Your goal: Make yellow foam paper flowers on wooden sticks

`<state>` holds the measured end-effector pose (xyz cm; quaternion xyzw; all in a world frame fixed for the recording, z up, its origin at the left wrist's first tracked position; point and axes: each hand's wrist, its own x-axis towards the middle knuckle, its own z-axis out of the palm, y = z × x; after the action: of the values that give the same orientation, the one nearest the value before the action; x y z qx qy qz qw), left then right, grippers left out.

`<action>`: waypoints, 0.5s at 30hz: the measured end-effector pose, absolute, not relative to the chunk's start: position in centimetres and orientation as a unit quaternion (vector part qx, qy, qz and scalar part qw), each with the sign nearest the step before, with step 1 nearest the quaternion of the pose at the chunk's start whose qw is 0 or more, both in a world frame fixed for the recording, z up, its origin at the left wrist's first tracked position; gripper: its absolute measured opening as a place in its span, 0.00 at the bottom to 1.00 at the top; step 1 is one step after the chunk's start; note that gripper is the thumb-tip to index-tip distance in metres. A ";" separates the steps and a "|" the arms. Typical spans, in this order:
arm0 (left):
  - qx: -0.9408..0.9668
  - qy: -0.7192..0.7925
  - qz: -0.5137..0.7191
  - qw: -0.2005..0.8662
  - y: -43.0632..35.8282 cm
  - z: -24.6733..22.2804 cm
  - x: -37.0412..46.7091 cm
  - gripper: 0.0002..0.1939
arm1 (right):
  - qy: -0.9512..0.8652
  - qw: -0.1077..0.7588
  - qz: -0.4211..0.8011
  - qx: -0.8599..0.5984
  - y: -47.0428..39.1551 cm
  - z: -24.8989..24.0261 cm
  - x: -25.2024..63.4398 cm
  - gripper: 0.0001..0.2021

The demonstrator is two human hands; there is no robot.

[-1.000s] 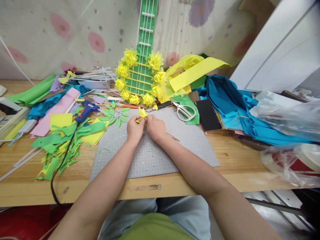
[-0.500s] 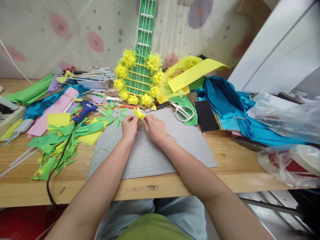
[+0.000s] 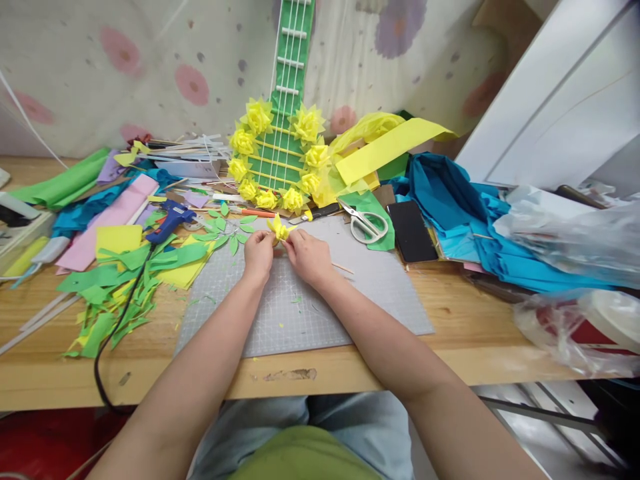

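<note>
A small yellow paper flower is pinched between my two hands above the grey cutting mat. My left hand grips its left side with the fingertips. From the right, my right hand closes thumb and fingers on it, and a thin stick shows beside that hand. Green paper leaves on wires lie just left of my hands. Behind stands a green guitar-shaped piece edged with yellow paper flowers.
Scissors and a black phone lie to the right, near blue crepe paper. At left are a blue glue gun with a black cord and green paper scraps. A plastic-wrapped roll sits at the far right.
The yellow flower has turned in my fingers, and its petals now look more spread out. Both hands stay in nearly the same place.
</note>
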<state>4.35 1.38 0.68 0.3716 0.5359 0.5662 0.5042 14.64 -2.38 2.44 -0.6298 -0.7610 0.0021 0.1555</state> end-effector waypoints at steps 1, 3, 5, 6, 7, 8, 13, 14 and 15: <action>0.374 0.533 0.568 0.504 1.4 0.6 4.3 0.07 | -0.761 0.158 0.001 -0.629 -2.4 2.4 14.6 0.14; 0.379 0.532 0.571 0.497 1.4 0.6 4.2 0.08 | -0.760 0.161 0.000 -0.630 -2.3 2.4 14.7 0.14; 0.385 0.536 0.569 0.491 1.4 0.5 4.3 0.10 | -0.754 0.164 0.002 -0.636 -2.2 2.3 14.7 0.14; 0.393 0.538 0.565 0.487 1.4 0.5 4.3 0.11 | -0.750 0.167 0.002 -0.640 -2.2 2.3 14.8 0.14; 0.406 0.543 0.557 0.480 1.3 0.4 4.3 0.12 | -0.746 0.170 0.002 -0.644 -2.2 2.3 14.9 0.14; 0.425 0.550 0.546 0.469 1.3 0.3 4.3 0.14 | -0.742 0.174 0.002 -0.648 -2.1 2.3 15.0 0.14; 0.576 0.594 0.456 0.327 1.1 0.2 3.9 0.14 | -0.724 0.183 0.006 -0.665 -1.8 2.1 15.5 0.14; 0.600 0.600 0.438 0.298 1.0 0.3 3.8 0.13 | -0.723 0.184 0.007 -0.666 -1.7 2.1 15.6 0.14; 0.616 0.604 0.423 0.275 0.9 0.4 3.7 0.12 | -0.722 0.185 0.008 -0.667 -1.7 2.0 15.6 0.14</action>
<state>3.67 0.88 0.36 0.6161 0.6043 0.4235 0.2755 15.61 -1.72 2.05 -0.6668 -0.7218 0.0079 0.1853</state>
